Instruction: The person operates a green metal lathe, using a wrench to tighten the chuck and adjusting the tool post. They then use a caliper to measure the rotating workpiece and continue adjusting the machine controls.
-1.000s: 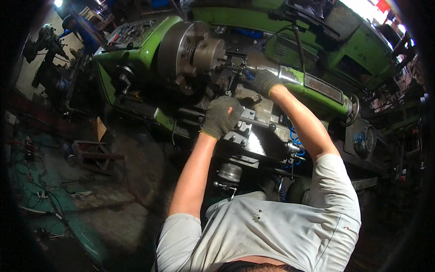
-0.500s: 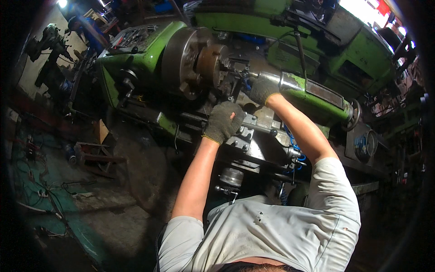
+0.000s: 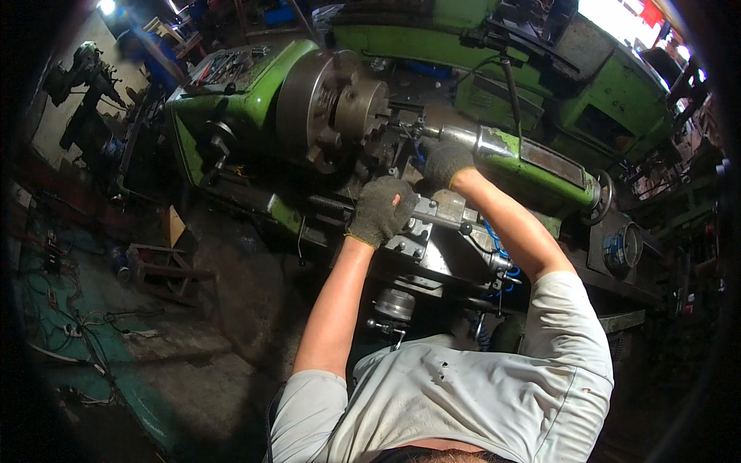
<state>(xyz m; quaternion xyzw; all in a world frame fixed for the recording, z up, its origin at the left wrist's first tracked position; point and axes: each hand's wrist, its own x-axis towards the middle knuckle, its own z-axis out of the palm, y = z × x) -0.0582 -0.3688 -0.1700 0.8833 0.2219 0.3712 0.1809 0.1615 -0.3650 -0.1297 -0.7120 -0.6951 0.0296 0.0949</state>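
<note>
While the person leans over the green lathe, both gloved hands work at the tool area just beside the chuck. The left hand is curled shut, knuckles up, over a handle on the tool post, which sits on the carriage; the handle itself is hidden under the glove, so I cannot tell its shape. The right hand lies farther from the body, closed around something small between the tool post and the tailstock; what its grip has hold of is not visible. The tool post lies directly under and just right of the left hand, nearer to it than to the right. The lathe's long axis runs from the chuck at the left across to the tailstock at the right, and the two hands sit between these, the right nearer the axis, the left nearer the body. A cluttered floor with cables lies below left.
</note>
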